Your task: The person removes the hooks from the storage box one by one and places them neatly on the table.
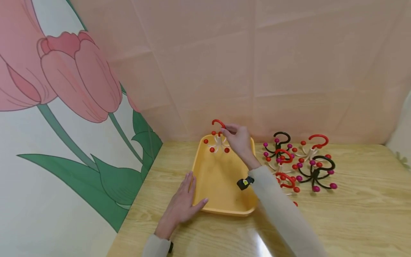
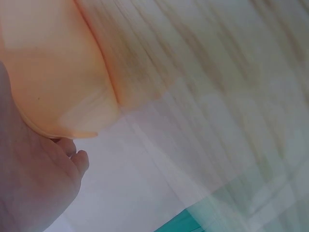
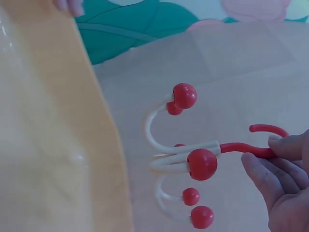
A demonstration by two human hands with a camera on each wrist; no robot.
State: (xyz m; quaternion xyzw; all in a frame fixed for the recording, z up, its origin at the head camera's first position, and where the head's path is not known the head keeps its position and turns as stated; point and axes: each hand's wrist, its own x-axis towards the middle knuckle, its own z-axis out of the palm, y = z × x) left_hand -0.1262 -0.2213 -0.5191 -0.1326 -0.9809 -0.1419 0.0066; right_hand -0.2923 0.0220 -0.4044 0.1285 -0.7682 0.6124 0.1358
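In the head view my right hand (image 1: 239, 142) holds up a white, several-armed rotating hook hanger (image 1: 219, 140) with red ball tips, over the far end of a yellow plastic tray (image 1: 218, 185). The right wrist view shows thumb and fingers pinching the hanger's curved red hook (image 3: 241, 147); its white arms and red balls (image 3: 202, 164) point away from the hand. My left hand (image 1: 183, 205) lies along the tray's near left side, fingers extended and thumb spread over the rim. In the left wrist view that hand (image 2: 38, 183) touches the tray's edge (image 2: 84, 135).
Right of the tray, several similar hangers stand close together on the wooden table (image 1: 359, 214): black ones (image 1: 316, 173) with magenta balls and white ones with red hooks (image 1: 318, 137). A pink-beige cloth wall (image 1: 257, 71) rises behind, and a tulip-patterned panel (image 1: 80, 78) stands at left.
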